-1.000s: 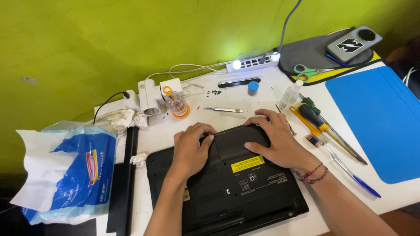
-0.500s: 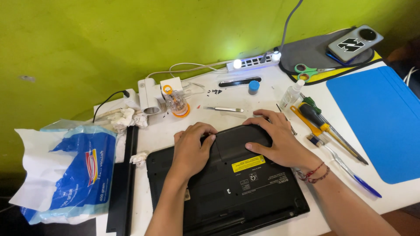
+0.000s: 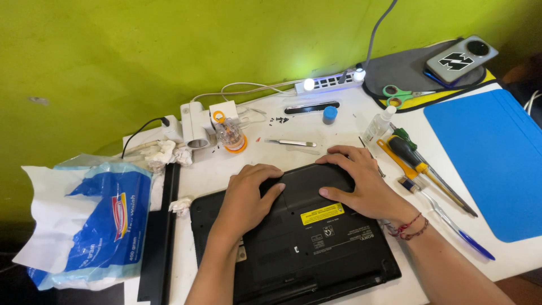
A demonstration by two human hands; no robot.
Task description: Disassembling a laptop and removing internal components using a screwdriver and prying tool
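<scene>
Two bare forearms, no sleeves in view. Left hand (image 3: 244,196) without rings or watch, nails cut short. Right hand (image 3: 364,182) likewise ringless, with thin red and dark cord bracelets (image 3: 407,227) looped loosely around its wrist. No gloves worn on either.

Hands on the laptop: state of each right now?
Left hand: open, flat on the laptop, holding nothing.
Right hand: open, palm down on the laptop's far edge, holding nothing.

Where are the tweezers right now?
The tweezers lie on the white table just beyond the laptop, between the orange-ringed bottle and the small spray bottle.
</scene>
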